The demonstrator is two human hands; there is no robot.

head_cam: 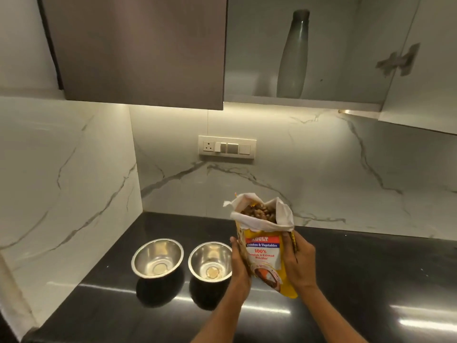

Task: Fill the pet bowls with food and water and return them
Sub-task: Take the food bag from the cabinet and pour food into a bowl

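Note:
Two steel pet bowls stand side by side on the black counter, the left bowl [157, 258] and the right bowl [210, 261], both with nothing in them. Just right of them I hold a yellow pet food bag [265, 248] upright above the counter, its top torn open with brown kibble showing inside. My left hand [239, 264] grips the bag's left side, close to the right bowl's rim. Around the bag's right side curls my right hand [298, 262].
The glossy black counter [358, 280] runs to the right, with marble walls at the left and back. A switch and socket panel [227, 148] is on the back wall. Above, an open cabinet shelf holds a tall grey bottle [294, 55]; its door [420, 63] hangs open at right.

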